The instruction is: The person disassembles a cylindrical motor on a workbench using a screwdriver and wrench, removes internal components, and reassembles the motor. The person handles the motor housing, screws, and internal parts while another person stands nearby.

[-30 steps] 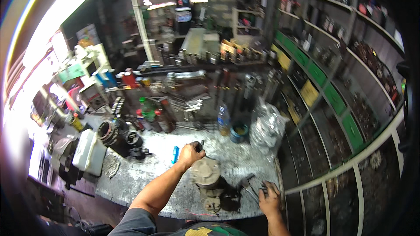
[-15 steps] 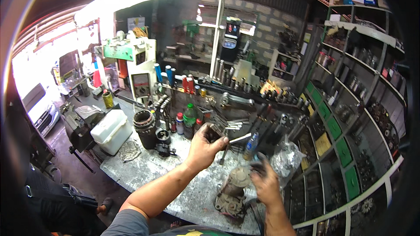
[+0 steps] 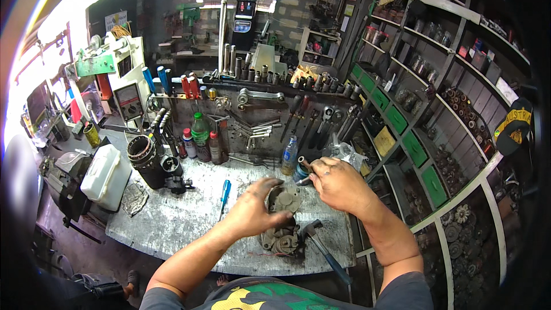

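My left hand (image 3: pixel 264 206) is curved beside the top of a grimy cylindrical metal motor (image 3: pixel 284 201), fingers apart; whether it touches is hard to tell. My right hand (image 3: pixel 338 183) is closed on a metal socket tool (image 3: pixel 305 163) just right of and above the motor. A hammer (image 3: pixel 327 252) with a blue-grey handle lies right of the motor. A blue-handled screwdriver (image 3: pixel 225 192) lies to its left. Behind my right hand are a plastic bottle (image 3: pixel 290 155), a blue tin (image 3: pixel 300 173) and a clear bag (image 3: pixel 350 155), partly hidden.
The scuffed metal bench (image 3: pixel 166 235) carries a white container (image 3: pixel 106 178), a dark cylindrical housing (image 3: pixel 146 161) and bottles (image 3: pixel 198 138). Tools line the back board (image 3: pixel 258 117). Shelving (image 3: pixel 436 97) rises at the right; a vise (image 3: pixel 66 178) stands left. Another person's foot (image 3: pixel 132 281) shows lower left.
My left hand has dropped from holding up a dark part to the motor's side, now with fingers apart. My right hand has risen forward with a socket tool. The view has tilted.
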`<state>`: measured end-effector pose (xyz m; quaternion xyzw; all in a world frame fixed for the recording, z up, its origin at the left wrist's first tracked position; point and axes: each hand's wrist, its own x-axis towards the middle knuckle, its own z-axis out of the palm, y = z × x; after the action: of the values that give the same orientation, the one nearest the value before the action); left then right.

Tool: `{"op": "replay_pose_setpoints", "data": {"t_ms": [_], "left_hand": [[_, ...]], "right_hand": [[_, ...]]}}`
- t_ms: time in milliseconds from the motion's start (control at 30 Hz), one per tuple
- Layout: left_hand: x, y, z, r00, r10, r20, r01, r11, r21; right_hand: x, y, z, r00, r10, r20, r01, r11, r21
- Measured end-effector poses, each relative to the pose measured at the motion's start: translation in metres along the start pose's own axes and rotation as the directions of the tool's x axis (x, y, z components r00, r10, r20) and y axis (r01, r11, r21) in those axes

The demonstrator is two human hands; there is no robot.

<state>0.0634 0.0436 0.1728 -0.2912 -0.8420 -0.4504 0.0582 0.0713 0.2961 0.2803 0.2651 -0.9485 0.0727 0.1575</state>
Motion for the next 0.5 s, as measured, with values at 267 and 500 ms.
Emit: {"op": "replay_pose_setpoints", "data": {"t_ms": [267, 500], "left_hand": [[0.03, 0.014, 0.038, 1.0, -0.007, -0.031, 0.012, 0.989, 0.144], [0.04, 0.02, 0.038, 0.995, -0.086, -0.043, 0.093, 0.976, 0.197]], "right_hand": [[0.027, -0.007, -0.002, 0.967, -0.118, 0.227, 0.162, 0.969, -0.187], [0.048, 0.002, -0.006, 0.881, 0.032, 0.473, 0.033, 0.991, -0.128]]}}
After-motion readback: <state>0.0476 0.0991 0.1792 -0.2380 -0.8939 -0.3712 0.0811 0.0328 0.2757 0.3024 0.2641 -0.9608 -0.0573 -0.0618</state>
